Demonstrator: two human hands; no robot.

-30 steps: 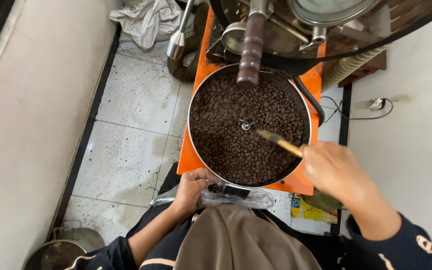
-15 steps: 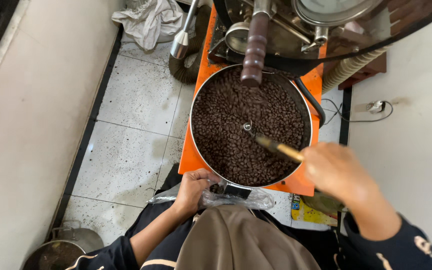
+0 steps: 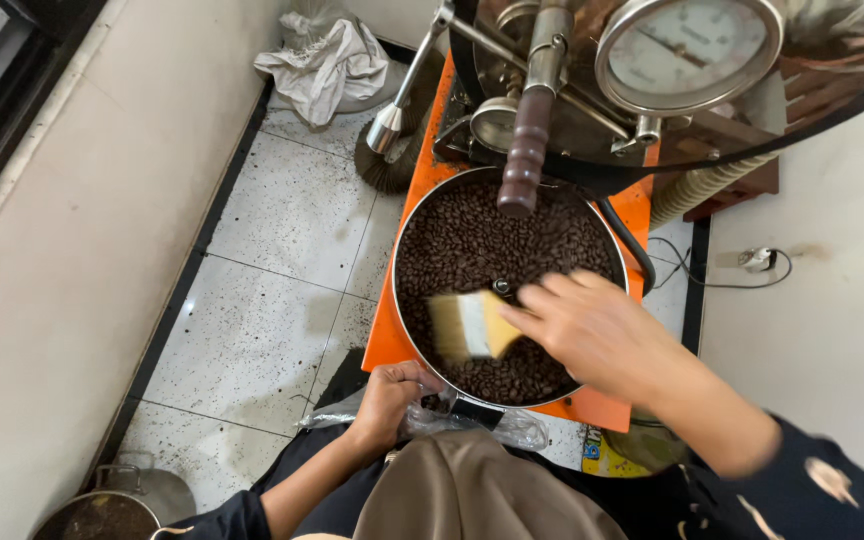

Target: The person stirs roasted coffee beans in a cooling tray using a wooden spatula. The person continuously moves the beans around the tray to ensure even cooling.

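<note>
A round metal cooling tray [image 3: 399, 300] full of dark roasted coffee beans [image 3: 472, 230] sits on an orange machine base [image 3: 385, 340]. My right hand [image 3: 592, 335] is over the tray and holds a flat paintbrush [image 3: 467, 325] with pale bristles, blurred, low over the beans on the near left side. My left hand [image 3: 387, 400] grips a clear plastic bag [image 3: 512, 428] under the tray's front outlet [image 3: 474, 409]. A brown wooden lever handle [image 3: 524, 165] hangs over the far side of the tray.
A round gauge [image 3: 687, 45] tops the roaster drum. A hand broom [image 3: 387, 160] and a crumpled white bag [image 3: 327, 65] lie on the tiled floor to the left. A metal pot [image 3: 122, 505] stands at bottom left. A wall socket with cable [image 3: 752, 260] is at right.
My right hand has swung the brush from the tray's right edge leftward across the beans. The left hand stays at the bag under the outlet. The view has shifted right and closer.
</note>
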